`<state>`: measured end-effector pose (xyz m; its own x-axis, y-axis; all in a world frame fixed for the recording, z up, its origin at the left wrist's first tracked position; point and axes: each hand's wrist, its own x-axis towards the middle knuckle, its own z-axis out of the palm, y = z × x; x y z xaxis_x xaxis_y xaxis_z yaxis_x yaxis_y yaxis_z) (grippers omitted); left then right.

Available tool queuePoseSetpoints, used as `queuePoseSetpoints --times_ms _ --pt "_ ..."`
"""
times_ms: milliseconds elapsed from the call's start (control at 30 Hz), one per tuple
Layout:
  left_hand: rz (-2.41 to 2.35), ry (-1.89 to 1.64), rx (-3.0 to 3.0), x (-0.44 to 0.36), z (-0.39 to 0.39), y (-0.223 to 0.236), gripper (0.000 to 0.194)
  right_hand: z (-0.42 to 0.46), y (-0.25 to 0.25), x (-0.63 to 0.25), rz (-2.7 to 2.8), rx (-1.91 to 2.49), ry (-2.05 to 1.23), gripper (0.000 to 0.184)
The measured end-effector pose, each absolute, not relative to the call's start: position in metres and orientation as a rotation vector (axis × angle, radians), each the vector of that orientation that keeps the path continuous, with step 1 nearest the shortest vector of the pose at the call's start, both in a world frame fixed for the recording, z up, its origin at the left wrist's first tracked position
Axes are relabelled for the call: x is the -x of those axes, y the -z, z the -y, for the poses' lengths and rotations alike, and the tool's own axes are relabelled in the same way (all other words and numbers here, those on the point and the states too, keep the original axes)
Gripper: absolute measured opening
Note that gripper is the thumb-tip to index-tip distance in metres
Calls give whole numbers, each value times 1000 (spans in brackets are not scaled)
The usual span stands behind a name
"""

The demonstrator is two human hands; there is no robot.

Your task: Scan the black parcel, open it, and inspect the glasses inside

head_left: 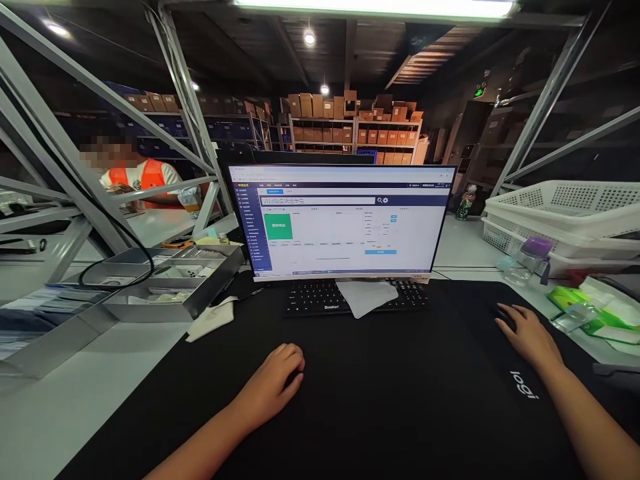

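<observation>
My left hand rests on the black desk mat, its fingers loosely curled with nothing visible in them. On the right side of the mat, my right hand arches over what looks like a dark computer mouse, mostly hidden beneath the palm and fingers. In front of both hands stands a lit monitor showing a software page with a green square. Below the screen lies a black keyboard, partly covered by a pale sheet. Neither hand touches the keyboard.
To the left are grey trays of small items and a folded cloth. White baskets, a tissue pack and a bottle stand at right. Metal posts frame the desk. A person in an orange vest sits beyond, at left.
</observation>
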<state>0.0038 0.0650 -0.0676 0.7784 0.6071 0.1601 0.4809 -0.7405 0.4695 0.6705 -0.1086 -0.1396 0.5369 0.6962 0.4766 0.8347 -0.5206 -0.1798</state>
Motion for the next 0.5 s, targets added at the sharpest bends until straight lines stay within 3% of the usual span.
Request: queuePoseSetpoints --times_ms 500 --pt "-844 -441 -2565 -5 -58 61 10 104 162 -704 1428 2249 457 76"
